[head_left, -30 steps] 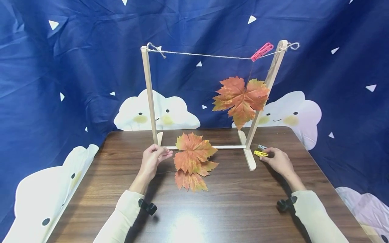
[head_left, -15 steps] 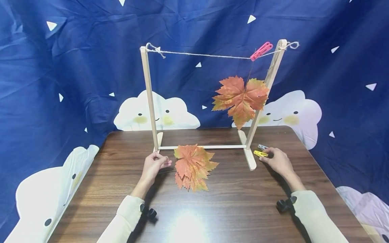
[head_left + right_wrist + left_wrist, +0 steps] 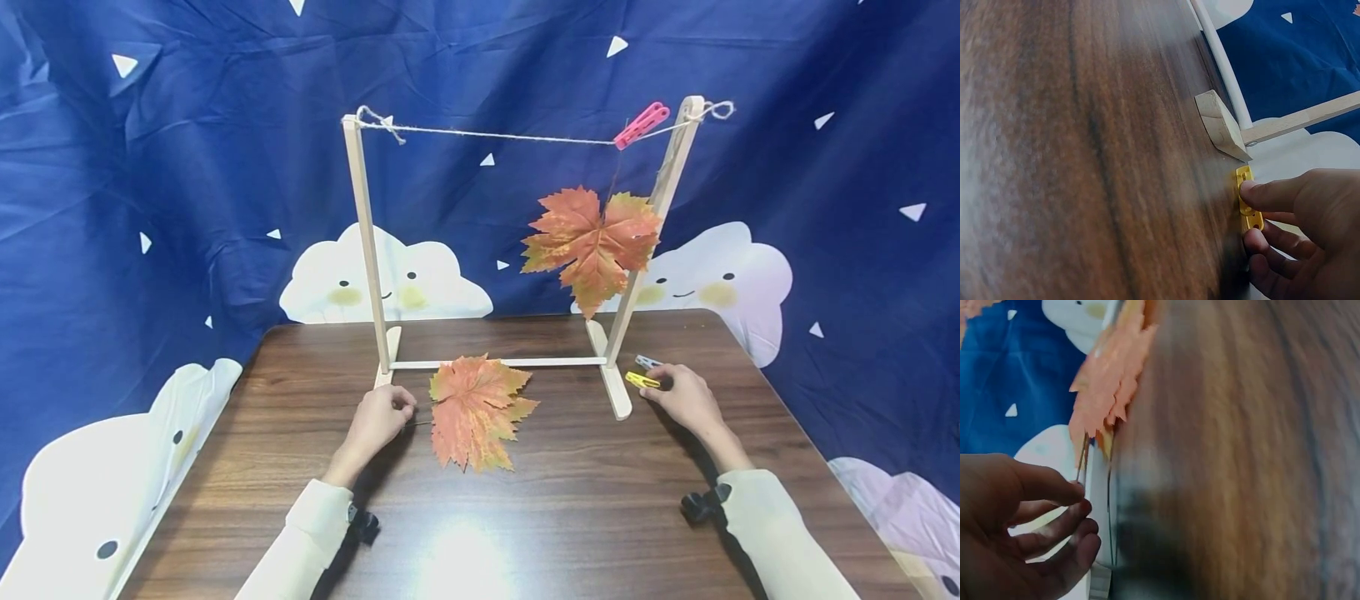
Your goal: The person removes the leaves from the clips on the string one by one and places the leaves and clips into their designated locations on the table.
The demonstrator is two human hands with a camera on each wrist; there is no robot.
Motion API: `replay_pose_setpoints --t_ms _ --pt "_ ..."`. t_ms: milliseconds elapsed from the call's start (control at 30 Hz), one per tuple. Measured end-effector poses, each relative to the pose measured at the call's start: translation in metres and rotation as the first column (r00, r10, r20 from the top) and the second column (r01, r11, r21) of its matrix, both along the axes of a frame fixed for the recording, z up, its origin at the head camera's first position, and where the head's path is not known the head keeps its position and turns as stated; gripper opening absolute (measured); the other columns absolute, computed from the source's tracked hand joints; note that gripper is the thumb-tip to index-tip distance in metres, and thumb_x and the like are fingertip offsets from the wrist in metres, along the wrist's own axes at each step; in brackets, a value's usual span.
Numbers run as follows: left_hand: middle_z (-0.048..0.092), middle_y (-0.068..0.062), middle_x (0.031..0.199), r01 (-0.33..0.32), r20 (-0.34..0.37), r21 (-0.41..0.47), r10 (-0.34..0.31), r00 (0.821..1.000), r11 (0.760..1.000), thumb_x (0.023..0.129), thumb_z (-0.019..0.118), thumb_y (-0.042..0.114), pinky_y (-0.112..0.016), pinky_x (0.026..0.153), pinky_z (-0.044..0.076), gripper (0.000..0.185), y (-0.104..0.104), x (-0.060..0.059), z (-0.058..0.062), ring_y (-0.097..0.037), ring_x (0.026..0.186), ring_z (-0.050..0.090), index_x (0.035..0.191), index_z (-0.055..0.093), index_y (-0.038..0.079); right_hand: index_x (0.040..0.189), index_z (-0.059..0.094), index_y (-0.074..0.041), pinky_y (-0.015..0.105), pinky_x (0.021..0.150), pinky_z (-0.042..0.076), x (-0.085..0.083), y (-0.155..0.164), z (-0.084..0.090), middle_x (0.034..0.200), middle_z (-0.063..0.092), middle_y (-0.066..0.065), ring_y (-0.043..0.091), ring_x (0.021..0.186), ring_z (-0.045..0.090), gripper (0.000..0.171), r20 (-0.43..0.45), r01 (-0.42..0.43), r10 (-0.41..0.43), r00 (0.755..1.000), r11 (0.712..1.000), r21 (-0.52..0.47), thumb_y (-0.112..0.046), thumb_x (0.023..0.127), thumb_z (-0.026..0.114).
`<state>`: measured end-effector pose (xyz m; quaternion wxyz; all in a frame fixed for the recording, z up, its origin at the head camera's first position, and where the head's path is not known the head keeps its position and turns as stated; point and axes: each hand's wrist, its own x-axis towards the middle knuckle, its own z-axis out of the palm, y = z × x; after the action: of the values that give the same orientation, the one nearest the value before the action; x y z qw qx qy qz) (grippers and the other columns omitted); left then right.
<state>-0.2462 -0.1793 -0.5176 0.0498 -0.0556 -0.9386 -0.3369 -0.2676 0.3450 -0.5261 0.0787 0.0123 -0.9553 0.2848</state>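
The left hand (image 3: 377,418) lay on the desk (image 3: 570,508) near the left foot of the wooden frame (image 3: 365,242), its grip pinched on the thin stem of the orange leaves (image 3: 477,410), thumb against forefinger; the left wrist view showed that stem caught between the fingertips (image 3: 1079,490). The leaves lay flat on the desk, just in front of the frame's bottom rail and a little left of the middle. The right hand (image 3: 686,400) rested near the right foot of the frame, its grip closed on the yellow clip (image 3: 643,380), the thumb pressing on top and curled fingers beneath, as the right wrist view made plain. A grey clip (image 3: 648,362) lay just behind the yellow one, toward the far edge. Overhead, a pink clip (image 3: 641,125) held another leaf (image 3: 592,242) to the string (image 3: 495,134) near the right post. The risks seemed modest but real: the stem was slender and the pinch slight, so more than one leaf might rise together or the stem might slip free if lifted quickly. The frame looked light, and a tug on the string or a knock against a post could tip it or shake the hanging leaf loose.
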Motion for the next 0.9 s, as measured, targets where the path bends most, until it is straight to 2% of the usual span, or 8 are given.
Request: replay_pose_setpoints --t_ms 133,267,567,900 --pt "0.071 -0.003 0.086 0.056 -0.053 -0.134 -0.063 0.997 0.989 0.085 0.077 0.002 -0.044 0.078 0.056 0.010 0.0000 -0.0016 -0.0048 -0.018 0.078 0.064 0.088 0.080 0.011 0.120 0.073 0.000 0.073 0.097 0.048 -0.0005 0.0003 -0.0010 0.127 0.066 0.034 0.058 0.121 0.061 0.039 0.005 -0.002 0.002 1.000 1.000 -0.002 -0.022 0.090 0.084" --pt "0.069 -0.004 0.084 0.079 -0.068 -0.183 -0.093 0.993 0.980 0.084 0.077 0.000 -0.045 0.077 0.056 0.011 0.0009 -0.0030 -0.0071 -0.020 0.077 0.063 0.086 0.080 0.010 0.120 0.073 0.000 0.072 0.096 0.048 -0.0009 0.0002 -0.0015 0.127 0.066 0.033 0.057 0.121 0.062 0.039 0.013 -0.002 0.002 1.000 1.000 -0.003 -0.022 0.090 0.084" --pt "0.073 -0.008 0.088 0.059 -0.100 -0.212 -0.081 0.992 0.976 0.081 0.072 -0.010 -0.048 0.083 0.059 0.020 0.0030 -0.0008 -0.0069 -0.025 0.085 0.072 0.091 0.079 0.006 0.119 0.073 0.001 0.071 0.095 0.048 -0.0002 -0.0009 -0.0017 0.125 0.067 0.033 0.056 0.119 0.062 0.039 0.013 0.008 -0.008 1.000 1.000 -0.002 -0.022 0.090 0.084" --pt "0.073 -0.008 0.088 0.037 -0.100 -0.189 -0.057 0.993 0.981 0.082 0.070 -0.008 -0.048 0.081 0.059 0.018 0.0030 -0.0004 -0.0059 -0.024 0.082 0.071 0.089 0.078 0.007 0.119 0.073 0.001 0.071 0.099 0.047 -0.0005 0.0000 -0.0001 0.126 0.067 0.033 0.056 0.122 0.062 0.037 0.004 0.015 -0.015 1.000 1.000 -0.009 -0.025 0.094 0.081"
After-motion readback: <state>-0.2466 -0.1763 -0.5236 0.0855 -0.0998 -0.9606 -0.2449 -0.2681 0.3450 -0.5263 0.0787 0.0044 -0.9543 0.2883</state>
